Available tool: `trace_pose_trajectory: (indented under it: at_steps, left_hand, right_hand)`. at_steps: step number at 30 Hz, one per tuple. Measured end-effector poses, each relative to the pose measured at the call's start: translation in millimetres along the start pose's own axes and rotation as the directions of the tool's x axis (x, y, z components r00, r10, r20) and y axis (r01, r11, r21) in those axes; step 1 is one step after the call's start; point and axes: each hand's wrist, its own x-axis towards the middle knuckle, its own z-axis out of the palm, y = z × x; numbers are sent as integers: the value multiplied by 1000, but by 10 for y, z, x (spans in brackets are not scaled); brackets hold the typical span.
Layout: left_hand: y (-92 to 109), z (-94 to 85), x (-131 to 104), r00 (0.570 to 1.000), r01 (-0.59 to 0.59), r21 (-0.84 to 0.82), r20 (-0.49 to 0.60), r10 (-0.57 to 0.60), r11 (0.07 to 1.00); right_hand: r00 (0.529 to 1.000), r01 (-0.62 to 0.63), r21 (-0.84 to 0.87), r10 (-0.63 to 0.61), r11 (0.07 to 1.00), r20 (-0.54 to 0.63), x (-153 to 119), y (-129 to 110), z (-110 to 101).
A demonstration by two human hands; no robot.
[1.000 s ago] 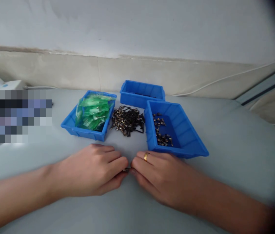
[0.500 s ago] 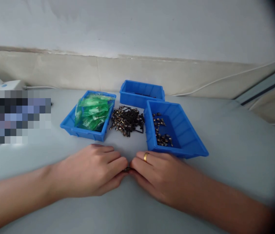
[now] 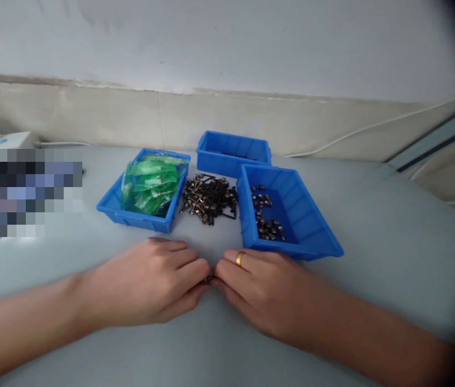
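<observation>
My left hand (image 3: 150, 282) and my right hand (image 3: 265, 290), with a gold ring on one finger, meet fingertip to fingertip above the grey table. Both pinch a small metal part (image 3: 208, 279), mostly hidden between the fingers. Beyond them lies a loose pile of dark and brassy metal parts (image 3: 209, 199). Left of the pile is a blue bin (image 3: 133, 219) holding green plastic packets (image 3: 153, 183). To the right, close to my right hand, a larger blue bin (image 3: 312, 215) contains several small metal parts (image 3: 270, 230).
A third blue bin (image 3: 233, 161) stands behind the pile, with some dark pieces inside. White equipment (image 3: 15, 141) and a blurred-out area are at the left. A white cable (image 3: 356, 131) runs along the wall at the right.
The view has shifted very slightly. Both hands keep nearly the same pose, still pinching the small metal part.
</observation>
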Motion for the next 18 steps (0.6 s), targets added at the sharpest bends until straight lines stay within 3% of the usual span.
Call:
trace_pose_trajectory:
  at_steps: [18]
  left_hand:
    - [-18,18,-11,1000,-2,-11,9,2,1000]
  right_hand:
    - [1000,-5,6,5,1000,1,0,0,5]
